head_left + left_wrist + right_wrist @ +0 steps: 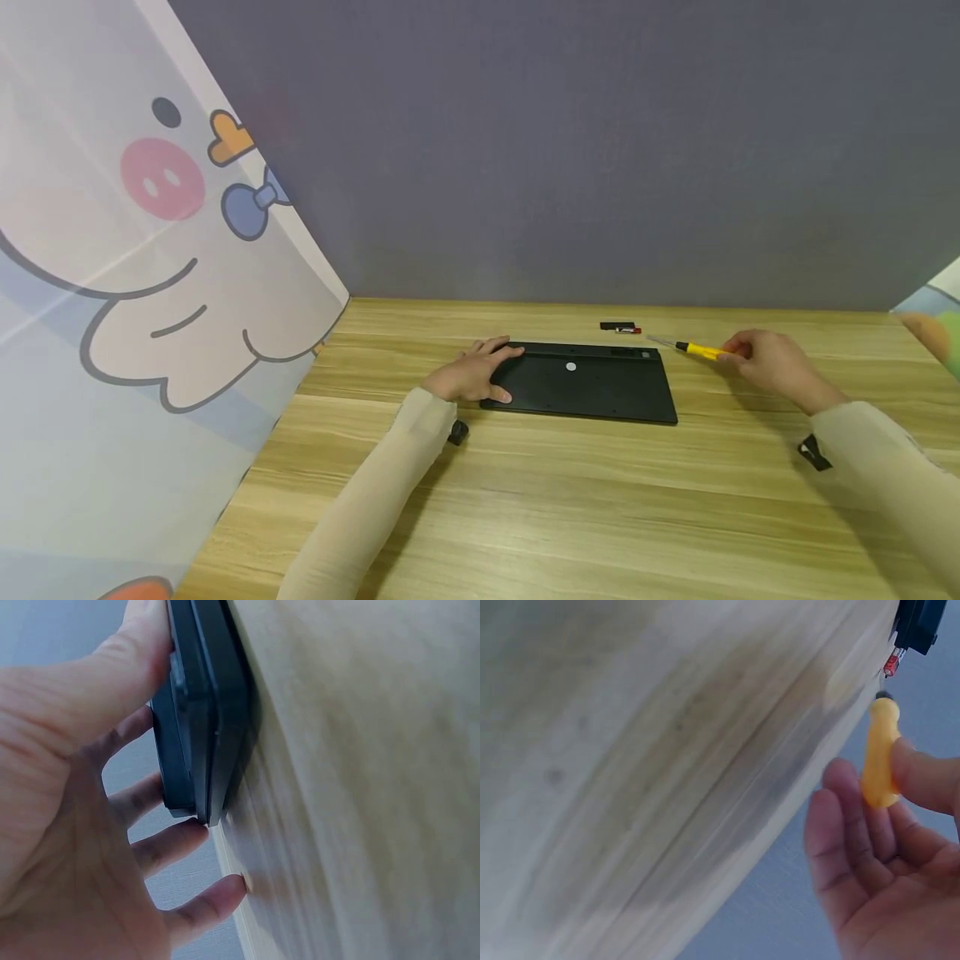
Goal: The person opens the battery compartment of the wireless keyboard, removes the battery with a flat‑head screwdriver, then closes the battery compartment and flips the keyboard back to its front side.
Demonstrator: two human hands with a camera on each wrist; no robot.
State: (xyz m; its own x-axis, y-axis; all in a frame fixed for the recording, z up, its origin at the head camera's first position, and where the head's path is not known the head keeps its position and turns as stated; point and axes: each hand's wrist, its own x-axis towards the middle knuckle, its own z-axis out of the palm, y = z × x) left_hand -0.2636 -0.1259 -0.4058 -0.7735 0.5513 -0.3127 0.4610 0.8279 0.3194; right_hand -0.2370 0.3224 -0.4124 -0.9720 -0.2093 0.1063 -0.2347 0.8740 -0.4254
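Note:
A black keyboard (592, 387) lies face down on the wooden table, a round white sticker on its underside and a small open recess near its far right corner. My left hand (471, 375) rests on the keyboard's left end, thumb and index finger spread over its underside. In the left wrist view the other fingers (171, 851) reach past its edge, fairly straight. Right of the keyboard, my right hand (768, 362) pinches the yellow handle of a screwdriver (703, 351) between thumb and fingers. Its metal shaft points left, toward the battery (628, 331) behind the keyboard.
A small black cover (617, 325) lies beside the battery. The grey partition (600, 167) rises along the table's back edge, and a cartoon-printed panel (225, 333) borders the left side. Dark wrist devices (813, 452) show at both sleeves.

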